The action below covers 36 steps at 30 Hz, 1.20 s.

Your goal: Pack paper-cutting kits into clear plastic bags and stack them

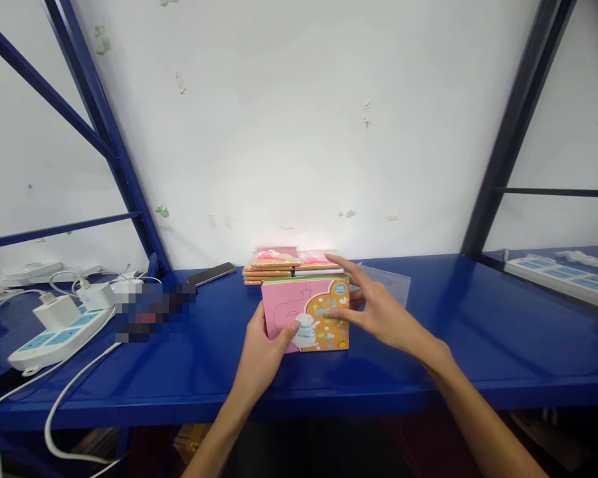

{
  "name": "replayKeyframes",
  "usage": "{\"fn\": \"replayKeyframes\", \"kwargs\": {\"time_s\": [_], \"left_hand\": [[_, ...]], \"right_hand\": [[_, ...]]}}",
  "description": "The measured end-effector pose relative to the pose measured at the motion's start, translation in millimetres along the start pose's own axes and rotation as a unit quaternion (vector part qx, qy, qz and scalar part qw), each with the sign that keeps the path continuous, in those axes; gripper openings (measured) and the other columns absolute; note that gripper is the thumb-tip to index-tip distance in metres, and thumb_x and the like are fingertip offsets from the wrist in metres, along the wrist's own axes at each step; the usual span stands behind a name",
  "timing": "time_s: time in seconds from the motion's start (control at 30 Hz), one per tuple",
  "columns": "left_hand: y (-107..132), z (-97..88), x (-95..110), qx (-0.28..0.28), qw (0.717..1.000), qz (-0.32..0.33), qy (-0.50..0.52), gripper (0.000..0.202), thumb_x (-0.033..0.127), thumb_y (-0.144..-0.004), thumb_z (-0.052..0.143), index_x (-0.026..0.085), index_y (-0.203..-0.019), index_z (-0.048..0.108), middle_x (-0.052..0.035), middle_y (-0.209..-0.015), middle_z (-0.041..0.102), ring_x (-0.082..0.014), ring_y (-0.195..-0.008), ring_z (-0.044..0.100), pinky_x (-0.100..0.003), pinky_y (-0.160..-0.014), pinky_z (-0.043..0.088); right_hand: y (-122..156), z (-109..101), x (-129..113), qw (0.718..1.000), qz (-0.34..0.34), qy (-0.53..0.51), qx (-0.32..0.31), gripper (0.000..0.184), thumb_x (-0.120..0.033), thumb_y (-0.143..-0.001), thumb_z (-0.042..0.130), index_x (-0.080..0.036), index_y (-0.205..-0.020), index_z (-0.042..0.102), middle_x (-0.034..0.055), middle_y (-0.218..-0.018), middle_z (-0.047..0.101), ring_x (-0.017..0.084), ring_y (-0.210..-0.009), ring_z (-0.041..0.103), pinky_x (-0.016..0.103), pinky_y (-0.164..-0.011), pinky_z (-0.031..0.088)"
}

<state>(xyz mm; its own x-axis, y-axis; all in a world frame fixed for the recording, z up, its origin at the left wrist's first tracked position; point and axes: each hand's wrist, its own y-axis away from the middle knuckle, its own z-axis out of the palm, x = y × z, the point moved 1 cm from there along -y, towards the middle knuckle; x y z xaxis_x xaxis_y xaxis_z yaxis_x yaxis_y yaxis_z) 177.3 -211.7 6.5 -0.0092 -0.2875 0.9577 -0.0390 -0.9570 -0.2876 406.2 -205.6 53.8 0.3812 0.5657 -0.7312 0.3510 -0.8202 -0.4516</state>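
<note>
A pack of coloured craft paper [284,302] stands upright near the middle of the blue table. Its front has a pink sheet with line drawing and an orange cover with a white cartoon bunny; green and yellow edges show along the top. My left hand [264,345] grips the lower left side, thumb on the front and fingers behind. At the right edge, my right hand [376,305] holds it with the thumb across the cover; the index finger reaches above the top and the other fingers are partly hidden behind. A clear plastic sleeve [396,284] lies behind my right hand.
Two stacks of similar packs [269,265] sit behind, by the wall. A black phone [212,273] lies to their left. White power strips [54,338] with chargers and cables occupy the left side; another power strip [568,279] is at far right. Blue metal posts [114,153] frame the table.
</note>
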Motion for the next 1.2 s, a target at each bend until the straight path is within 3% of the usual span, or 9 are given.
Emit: {"fn": "replayKeyframes", "kwargs": {"time_s": [0.17,0.4,0.53,0.67,0.77,0.83,0.93,1.03,1.2], "left_hand": [[3.5,2.8,3.9,0.02,1.0,-0.02,-0.001,0.064,0.041,-0.074,0.086,0.015,-0.128,0.063,-0.0147,-0.124,0.075,-0.0332,-0.113,0.071,-0.041,-0.092,0.059],[3.6,3.5,4.7,-0.018,0.999,-0.045,0.003,0.057,0.037,-0.074,0.087,0.013,-0.122,0.069,-0.0144,-0.117,0.078,-0.033,-0.106,0.074,-0.042,-0.091,0.061],[2.0,2.0,2.4,-0.008,0.999,-0.042,-0.014,0.052,0.037,-0.076,0.084,0.013,-0.12,0.071,-0.0121,-0.114,0.079,-0.0315,-0.105,0.075,-0.039,-0.089,0.062],[0.4,2.7,0.8,-0.015,0.998,-0.062,-0.008,0.053,0.039,-0.075,0.084,0.014,-0.12,0.072,-0.0111,-0.113,0.08,-0.0319,-0.102,0.076,-0.038,-0.08,0.064],[-0.6,2.6,1.0,-0.013,0.998,-0.059,-0.011,0.051,0.039,-0.074,0.085,0.014,-0.117,0.073,-0.0105,-0.113,0.08,-0.0307,-0.102,0.076,-0.037,-0.085,0.063],[-0.8,2.1,1.1,-0.008,0.998,-0.06,-0.012,0.05,0.04,-0.073,0.086,0.014,-0.115,0.074,-0.0101,-0.111,0.081,-0.03,-0.101,0.077,-0.036,-0.087,0.063],[0.4,2.4,1.7,0.002,0.998,-0.06,-0.005,0.051,0.041,-0.071,0.088,0.014,-0.113,0.075,-0.0103,-0.108,0.081,-0.0307,-0.1,0.077,-0.036,-0.086,0.063],[2.8,4.0,3.9,0.015,0.998,-0.055,0.001,0.053,0.041,-0.071,0.088,0.013,-0.115,0.075,-0.011,-0.107,0.081,-0.0315,-0.102,0.076,-0.038,-0.09,0.062],[3.0,4.1,5.5,0.008,0.998,-0.058,0.003,0.057,0.042,-0.071,0.087,0.012,-0.118,0.073,-0.0121,-0.112,0.08,-0.0327,-0.104,0.076,-0.04,-0.091,0.062]], "right_hand": [[0.8,-5.5,3.0,0.996,-0.032,0.088,-0.008,0.053,-0.04,-0.093,0.073,-0.042,-0.143,0.055,-0.0005,-0.114,0.076,0.023,-0.083,0.072,0.04,-0.075,0.06],[0.9,-5.6,0.4,0.995,-0.039,0.093,-0.004,0.05,-0.044,-0.091,0.073,-0.04,-0.14,0.06,-0.0016,-0.111,0.078,0.02,-0.083,0.072,0.033,-0.072,0.056],[2.2,-23.1,-3.9,0.999,-0.003,0.049,-0.023,0.043,-0.051,-0.093,0.068,-0.033,-0.132,0.065,0.0007,-0.108,0.079,0.021,-0.086,0.073,0.031,-0.072,0.056],[10.2,-64.4,18.9,0.972,0.13,0.175,0.091,0.057,-0.068,-0.1,0.038,-0.022,-0.093,0.07,0.0054,-0.085,0.077,0.021,-0.077,0.074,0.031,-0.071,0.055],[20.5,-90.6,56.3,0.876,0.342,0.325,0.101,0.077,-0.07,-0.102,0.013,-0.02,-0.085,0.07,0.0125,-0.09,0.078,0.028,-0.081,0.076,0.04,-0.082,0.056],[25.0,-98.8,80.1,0.841,0.398,0.358,0.082,0.077,-0.066,-0.102,0.017,-0.016,-0.084,0.072,0.0228,-0.095,0.077,0.039,-0.09,0.075,0.053,-0.085,0.054],[26.9,-99.1,104.3,0.826,0.416,0.378,0.042,0.071,-0.066,-0.101,0.027,-0.015,-0.093,0.075,0.025,-0.108,0.075,0.044,-0.104,0.071,0.056,-0.088,0.052],[26.2,-93.7,114.1,0.828,0.397,0.396,0.019,0.067,-0.065,-0.101,0.03,-0.016,-0.1,0.074,0.0237,-0.111,0.075,0.043,-0.107,0.07,0.054,-0.089,0.05],[26.7,-91.3,112.5,0.849,0.343,0.402,0.029,0.031,-0.044,-0.096,0.053,-0.019,-0.087,0.07,0.0163,-0.1,0.076,0.035,-0.095,0.072,0.041,-0.08,0.05]]}}
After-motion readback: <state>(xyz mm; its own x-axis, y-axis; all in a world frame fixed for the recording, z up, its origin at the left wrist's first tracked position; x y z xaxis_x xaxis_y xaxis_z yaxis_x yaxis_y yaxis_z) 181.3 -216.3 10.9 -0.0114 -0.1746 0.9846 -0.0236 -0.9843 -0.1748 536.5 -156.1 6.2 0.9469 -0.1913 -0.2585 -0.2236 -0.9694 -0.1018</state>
